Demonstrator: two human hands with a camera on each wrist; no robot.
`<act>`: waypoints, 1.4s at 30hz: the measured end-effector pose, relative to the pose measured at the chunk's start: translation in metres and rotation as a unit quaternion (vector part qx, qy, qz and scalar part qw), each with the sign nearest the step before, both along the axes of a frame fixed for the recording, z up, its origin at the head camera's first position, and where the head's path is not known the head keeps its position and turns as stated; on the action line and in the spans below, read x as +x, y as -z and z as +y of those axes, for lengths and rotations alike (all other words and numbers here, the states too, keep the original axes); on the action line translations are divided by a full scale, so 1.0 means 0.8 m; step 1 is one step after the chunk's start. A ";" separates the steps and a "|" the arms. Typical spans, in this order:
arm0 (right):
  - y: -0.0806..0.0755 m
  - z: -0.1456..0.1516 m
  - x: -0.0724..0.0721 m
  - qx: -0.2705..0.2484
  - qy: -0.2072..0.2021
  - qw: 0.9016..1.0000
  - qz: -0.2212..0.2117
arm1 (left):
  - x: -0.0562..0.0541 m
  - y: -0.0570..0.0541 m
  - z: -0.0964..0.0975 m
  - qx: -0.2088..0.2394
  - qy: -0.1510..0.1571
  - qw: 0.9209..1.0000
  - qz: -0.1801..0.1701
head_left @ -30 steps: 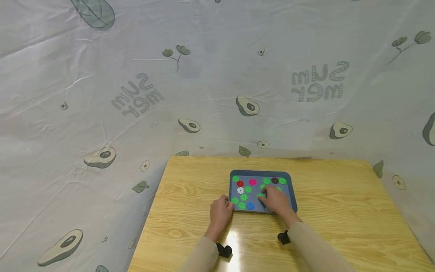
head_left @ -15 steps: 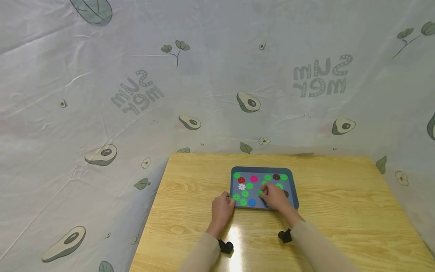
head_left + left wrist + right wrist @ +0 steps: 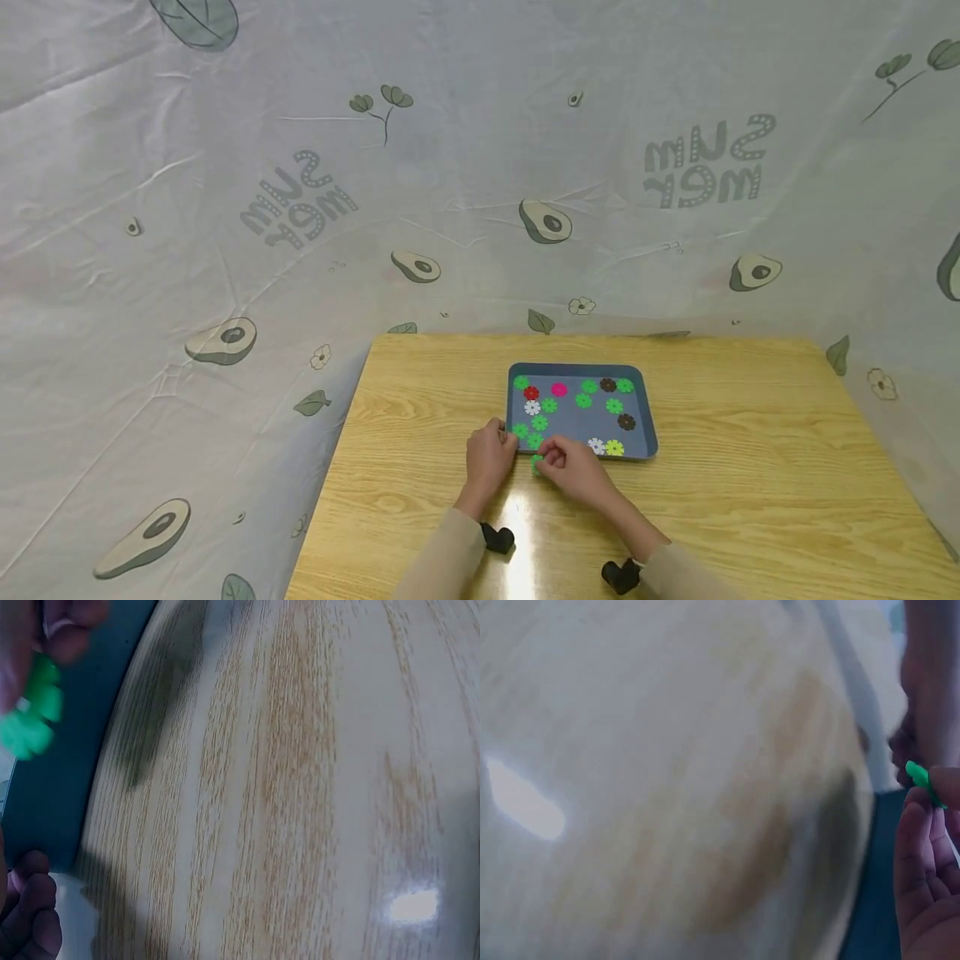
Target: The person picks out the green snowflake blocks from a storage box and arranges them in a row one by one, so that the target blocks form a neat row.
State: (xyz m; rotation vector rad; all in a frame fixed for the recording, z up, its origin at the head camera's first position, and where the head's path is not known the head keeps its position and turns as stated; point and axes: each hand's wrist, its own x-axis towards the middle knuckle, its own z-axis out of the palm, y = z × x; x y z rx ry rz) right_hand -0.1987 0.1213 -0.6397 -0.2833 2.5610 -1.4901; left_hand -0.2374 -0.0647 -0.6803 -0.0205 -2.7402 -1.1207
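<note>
In the head view, my right hand [image 3: 577, 472] pinches a green flower-shaped disc [image 3: 536, 465] between thumb and fingertips, at the tray's front edge. The right wrist view shows the same green disc [image 3: 921, 778] nearly edge-on. My left hand [image 3: 491, 458] holds the front left corner of the blue-grey tray [image 3: 577, 429], fingers curled at its edge. Inside the tray lie several green discs [image 3: 550, 405], two brown discs [image 3: 626, 422], white discs [image 3: 532, 407], a red one [image 3: 531, 392], a pink one [image 3: 558, 389] and a yellow one [image 3: 614, 447].
The tray stands on a wood-grain table [image 3: 750, 433]. Behind the table hangs a pale curtain [image 3: 465, 192] printed with avocados and leaves. Black wrist mounts [image 3: 621, 575] sit by both sleeves.
My right hand has moved from the tray's middle leftward to its front edge, carrying a green disc. The white and yellow discs it covered now show. The left hand stays at the corner.
</note>
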 end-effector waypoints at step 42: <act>0.004 -0.022 -0.032 0.080 0.040 0.992 0.086 | -0.001 0.006 0.000 -0.004 -0.006 1.000 0.015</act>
